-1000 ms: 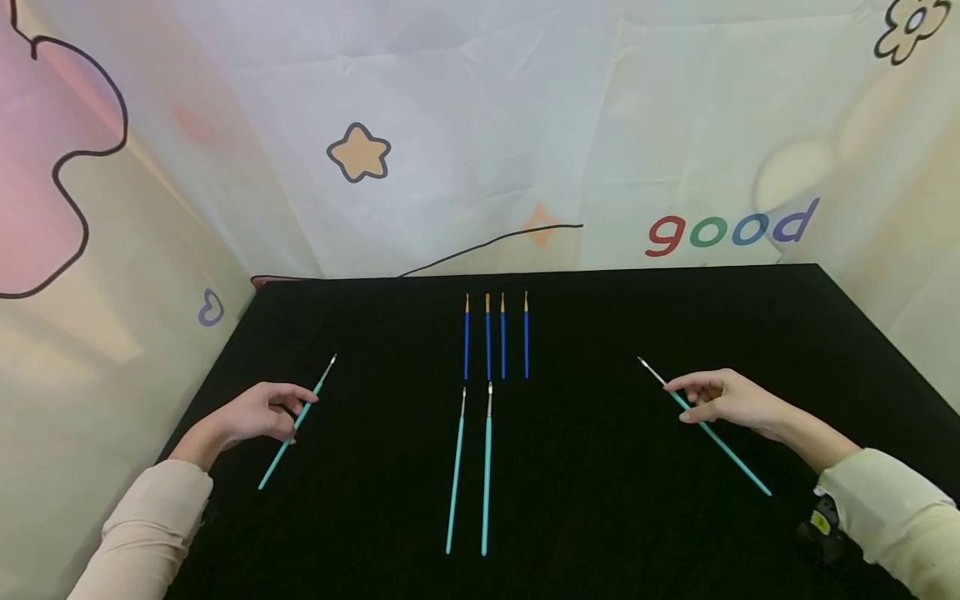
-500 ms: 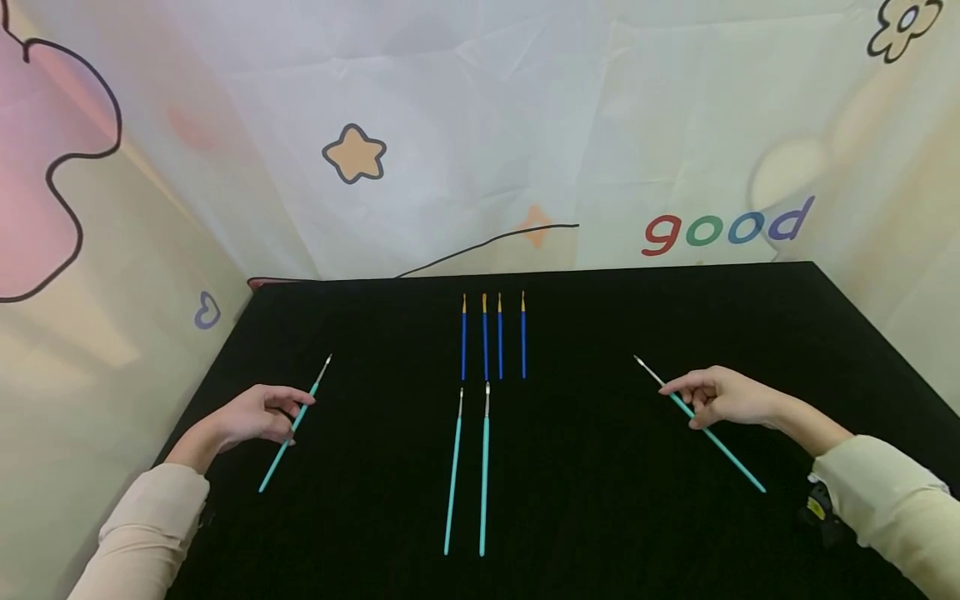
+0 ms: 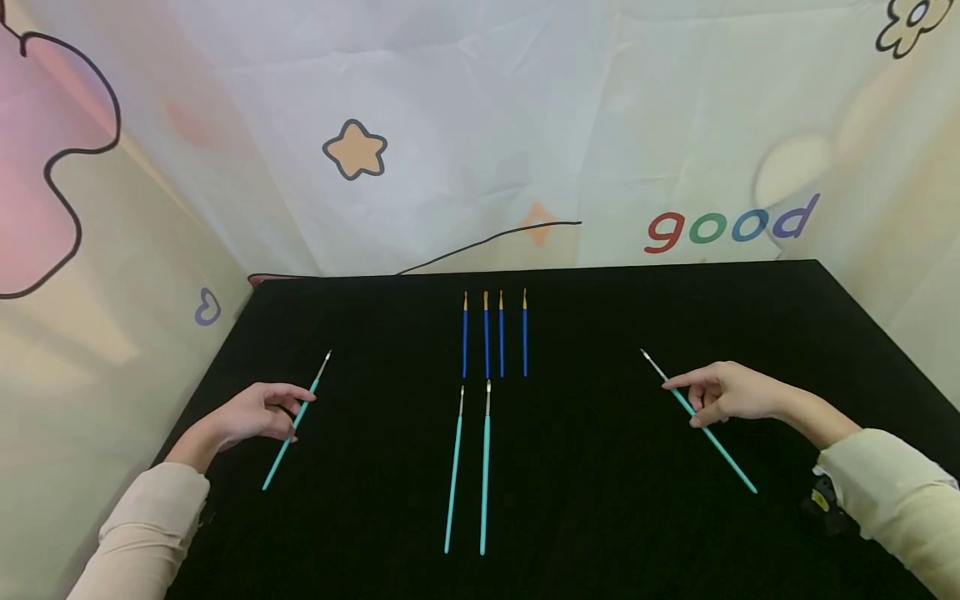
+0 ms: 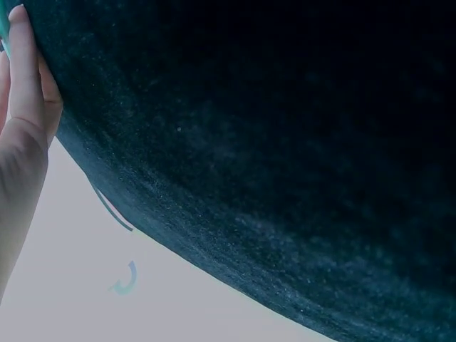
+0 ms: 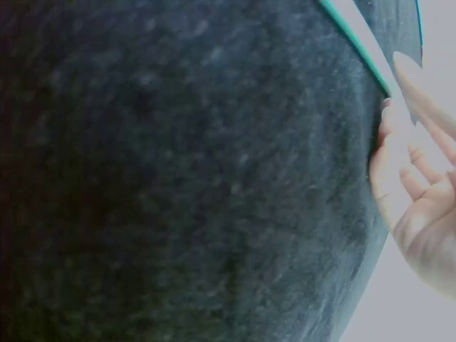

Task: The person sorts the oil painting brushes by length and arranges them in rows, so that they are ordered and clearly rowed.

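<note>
On the left side of the head view, my left hand (image 3: 258,414) pinches a turquoise paintbrush (image 3: 281,461) by its handle, the pale tip slanting up and to the right. My right hand (image 3: 731,393) pinches another turquoise paintbrush (image 3: 726,454) on the right side, its tip pointing up and to the left. Between the hands, two more turquoise paintbrushes (image 3: 486,475) lie side by side on the black cloth. In the right wrist view, the turquoise handle (image 5: 356,46) runs up from the fingertips. The left wrist view shows the left hand (image 4: 27,107) at its edge.
Several short blue paintbrushes (image 3: 502,342) lie in a row beyond the turquoise pair, tips away from me. The black-covered table (image 3: 600,517) ends at a pale printed curtain (image 3: 465,125) behind and at both sides. A small dark object (image 3: 823,504) shows under the right sleeve.
The right thumb has shifted back along the handle, and the right brush's lower end has swung left. The left brush has tilted very slightly. The lying brushes have stayed in place.
</note>
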{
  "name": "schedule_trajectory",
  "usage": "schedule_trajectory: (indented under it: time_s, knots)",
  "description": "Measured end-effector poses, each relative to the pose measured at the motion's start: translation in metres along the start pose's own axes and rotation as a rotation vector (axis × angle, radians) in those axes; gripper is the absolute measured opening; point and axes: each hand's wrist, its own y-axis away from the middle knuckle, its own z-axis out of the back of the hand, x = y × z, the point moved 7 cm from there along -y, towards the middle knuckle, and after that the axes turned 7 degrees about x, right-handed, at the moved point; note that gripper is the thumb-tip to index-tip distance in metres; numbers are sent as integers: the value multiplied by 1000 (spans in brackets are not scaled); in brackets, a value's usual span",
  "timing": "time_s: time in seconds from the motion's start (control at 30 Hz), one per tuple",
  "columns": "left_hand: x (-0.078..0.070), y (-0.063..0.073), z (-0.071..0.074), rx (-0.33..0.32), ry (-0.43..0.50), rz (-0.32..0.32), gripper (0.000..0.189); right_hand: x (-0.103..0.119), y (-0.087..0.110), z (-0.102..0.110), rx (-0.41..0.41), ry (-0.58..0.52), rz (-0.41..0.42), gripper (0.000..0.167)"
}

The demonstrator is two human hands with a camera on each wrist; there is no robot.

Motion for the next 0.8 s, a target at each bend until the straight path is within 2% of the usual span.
schedule_trajectory:
  time_s: [0.2, 0.47, 0.67, 0.8]
  knots:
    - [0, -1, 0, -14, 3, 0, 48, -4, 0, 0, -24, 74, -7, 55]
    - [0, 0, 0, -22, -5, -9, 48, -5, 3, -1, -37, 10, 50, 48]
    - [2, 0, 1, -21, 9, -5, 48, -6, 3, 0, -65, 25, 34, 46]
    - [3, 0, 0, -24, 13, -5, 48, -7, 3, 0, -79, 54, 12, 51]
